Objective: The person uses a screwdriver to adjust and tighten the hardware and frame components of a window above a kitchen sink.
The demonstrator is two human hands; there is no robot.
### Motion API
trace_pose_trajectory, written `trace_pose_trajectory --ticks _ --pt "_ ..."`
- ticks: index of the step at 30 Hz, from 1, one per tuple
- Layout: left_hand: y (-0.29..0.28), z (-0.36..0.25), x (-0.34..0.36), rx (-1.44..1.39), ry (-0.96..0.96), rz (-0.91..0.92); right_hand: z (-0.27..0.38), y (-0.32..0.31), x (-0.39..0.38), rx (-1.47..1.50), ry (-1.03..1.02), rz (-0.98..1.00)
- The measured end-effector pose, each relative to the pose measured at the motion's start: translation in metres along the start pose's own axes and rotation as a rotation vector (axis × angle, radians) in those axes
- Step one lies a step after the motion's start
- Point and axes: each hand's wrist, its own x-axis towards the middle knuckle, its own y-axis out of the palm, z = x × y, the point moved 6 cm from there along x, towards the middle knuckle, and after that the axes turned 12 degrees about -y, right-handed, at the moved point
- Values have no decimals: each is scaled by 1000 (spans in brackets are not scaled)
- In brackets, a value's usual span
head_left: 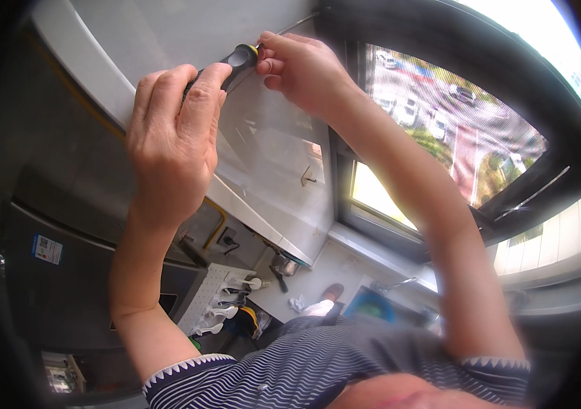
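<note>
High up, my left hand (171,136) grips the dark handle of a hand tool (239,60) with a yellow band near its end, which looks like a screwdriver. My right hand (301,71) has its thumb and fingers curled round the tool's tip, where a small metal piece shows; what exactly they pinch is too small to tell. Behind both hands is a glossy white surface (273,136), with a thin rod or edge running up past the right hand.
A dark-framed screened window (488,136) fills the right. Below are a pegboard with utensils (191,310), a metal pot (284,264), a blue basin (369,303) and a shoe (333,293). A grey appliance (72,286) stands at the left, near a socket with a plug (229,238).
</note>
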Motion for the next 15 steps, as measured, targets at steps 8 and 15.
trace_pose_trajectory --ticks 8,15 --pt "-6 -8 2 20 45 121 1 -6 3 -32 -22 -48" --pt "1 0 -3 59 -21 66 5 -3 2 -29 -31 -75"
